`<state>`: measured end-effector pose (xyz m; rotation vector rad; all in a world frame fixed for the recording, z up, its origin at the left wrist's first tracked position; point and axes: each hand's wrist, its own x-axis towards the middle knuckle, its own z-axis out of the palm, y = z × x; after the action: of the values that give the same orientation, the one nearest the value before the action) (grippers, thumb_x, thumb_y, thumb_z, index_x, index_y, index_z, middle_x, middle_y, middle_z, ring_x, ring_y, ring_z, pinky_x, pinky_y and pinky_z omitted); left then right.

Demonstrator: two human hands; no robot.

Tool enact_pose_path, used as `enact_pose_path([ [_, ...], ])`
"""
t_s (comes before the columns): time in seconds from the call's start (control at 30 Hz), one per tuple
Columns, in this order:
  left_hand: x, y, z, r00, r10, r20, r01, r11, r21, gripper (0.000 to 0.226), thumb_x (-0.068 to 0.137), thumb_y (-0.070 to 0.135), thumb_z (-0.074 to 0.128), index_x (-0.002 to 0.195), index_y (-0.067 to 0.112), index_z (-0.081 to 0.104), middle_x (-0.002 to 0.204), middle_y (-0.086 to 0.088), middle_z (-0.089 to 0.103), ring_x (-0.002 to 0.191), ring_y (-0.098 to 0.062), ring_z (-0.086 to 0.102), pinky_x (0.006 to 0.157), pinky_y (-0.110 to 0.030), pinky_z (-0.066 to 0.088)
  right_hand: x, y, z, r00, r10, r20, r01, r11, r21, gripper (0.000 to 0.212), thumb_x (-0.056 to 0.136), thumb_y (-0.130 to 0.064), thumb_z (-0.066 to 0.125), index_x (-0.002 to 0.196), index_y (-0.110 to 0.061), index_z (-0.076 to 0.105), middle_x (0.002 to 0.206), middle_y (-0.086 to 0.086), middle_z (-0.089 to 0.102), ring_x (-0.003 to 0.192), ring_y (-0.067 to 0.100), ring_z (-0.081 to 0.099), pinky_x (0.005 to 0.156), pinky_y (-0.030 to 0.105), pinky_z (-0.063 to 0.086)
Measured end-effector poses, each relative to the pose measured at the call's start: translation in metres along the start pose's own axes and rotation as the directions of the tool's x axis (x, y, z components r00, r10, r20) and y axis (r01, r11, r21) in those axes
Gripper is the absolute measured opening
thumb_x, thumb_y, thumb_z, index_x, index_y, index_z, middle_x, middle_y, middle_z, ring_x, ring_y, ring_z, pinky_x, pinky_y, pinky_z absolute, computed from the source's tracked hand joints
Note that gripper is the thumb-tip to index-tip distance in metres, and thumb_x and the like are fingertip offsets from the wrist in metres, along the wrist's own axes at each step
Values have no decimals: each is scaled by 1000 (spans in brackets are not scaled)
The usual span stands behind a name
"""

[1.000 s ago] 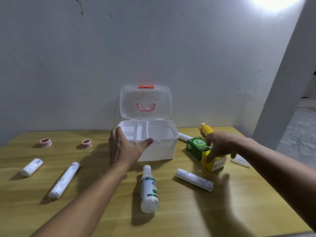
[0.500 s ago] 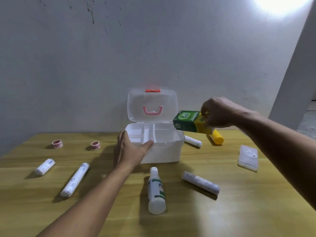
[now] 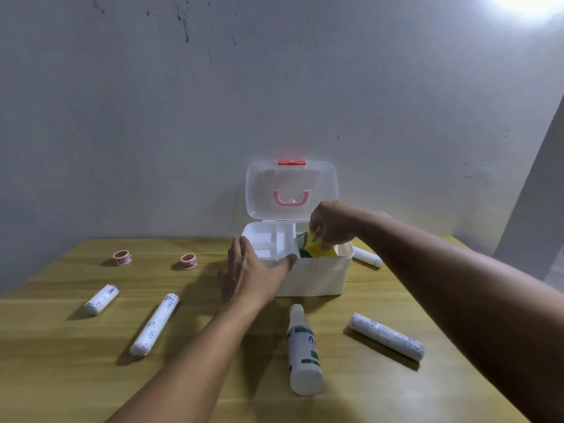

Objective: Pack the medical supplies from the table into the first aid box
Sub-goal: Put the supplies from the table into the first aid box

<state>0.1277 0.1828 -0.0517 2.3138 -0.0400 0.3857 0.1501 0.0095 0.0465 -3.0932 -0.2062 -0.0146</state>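
Observation:
The white first aid box [image 3: 317, 277] stands open at the table's far middle, its clear lid [image 3: 291, 187] upright. My right hand [image 3: 334, 222] is shut on a green and yellow carton [image 3: 312, 248], which sits tilted inside the box's right compartment. My left hand [image 3: 259, 270] rests against the box's front left corner, thumb on the rim. On the table lie a white bottle [image 3: 303, 351], three wrapped rolls [image 3: 386, 335] [image 3: 155, 323] [image 3: 102, 299], a fourth roll [image 3: 367, 257] behind the box, and two small tape rolls [image 3: 122, 257] [image 3: 188, 261].
The wooden table [image 3: 61, 377] ends against a grey wall [image 3: 183, 117] behind the box. A wall corner stands at the far right. My right forearm hides the table's right side.
My right hand lifted the carton off the table on the right, carried it left over the box, and lowered it into the right compartment. My left hand stayed on the box.

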Motion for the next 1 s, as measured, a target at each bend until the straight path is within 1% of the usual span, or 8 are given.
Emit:
enact_pose_path([
  [0.17,1,-3,3,999,9,-40,-9,1000,-19,109,63,74,60,145,12,24,155,-2,25,141,-27,27,111,-54,30,15,2,27,1000,-6,6,6,998,64,38,76,-12,76,113,-12,70,110,6,70,95,23,65,87,34,57],
  [0.33,-1,-4,3,998,23,-53,-24,1000,-18,107,63,74,59,144,12,25,153,-3,27,139,-27,30,109,-54,32,18,4,38,998,52,-45,-47,993,108,32,75,-10,76,107,-7,71,106,12,70,93,27,65,81,33,57],
  [0.47,-1,-3,3,998,21,-56,-23,999,-35,107,64,73,60,144,12,25,153,-4,27,139,-28,30,108,-54,33,16,1,39,995,86,-47,-78,985,156,29,75,-9,78,102,-4,72,101,13,70,82,23,62,59,23,49],
  [0.57,0,-3,2,999,20,-40,-21,1000,-23,108,61,76,58,143,13,27,150,-5,31,136,-28,33,106,-55,37,10,4,32,993,100,-57,-83,966,244,33,72,-9,82,102,-3,69,97,13,72,78,24,69,65,27,57],
  [0.67,2,-1,-3,997,43,-64,-41,999,33,102,61,74,62,137,13,35,143,-6,40,133,-27,36,103,-53,38,-5,20,13,970,152,-189,-72,924,375,26,72,-5,80,96,-1,70,89,16,74,68,26,72,65,32,60],
  [0.77,3,3,-7,987,126,-98,-110,982,152,101,66,72,61,142,12,30,152,-7,29,143,-26,19,115,-54,21,-30,49,-3,905,226,-361,-69,914,400,16,74,-2,75,90,0,73,87,16,74,70,25,67,75,41,58],
  [0.87,2,11,-4,972,222,-71,-198,948,250,105,72,73,53,149,10,18,161,-7,8,149,-23,-2,120,-50,2,-58,87,-1,895,331,-299,-219,910,352,16,77,-9,75,91,-2,74,91,15,74,78,27,69,79,43,58],
  [1.0,-3,24,4,954,285,-94,-242,916,322,103,75,74,47,147,6,21,160,-12,15,149,-27,3,118,-51,2,-92,130,20,801,588,-114,-575,808,129,27,75,-28,70,93,-7,70,90,12,70,80,33,66,65,36,56],
])
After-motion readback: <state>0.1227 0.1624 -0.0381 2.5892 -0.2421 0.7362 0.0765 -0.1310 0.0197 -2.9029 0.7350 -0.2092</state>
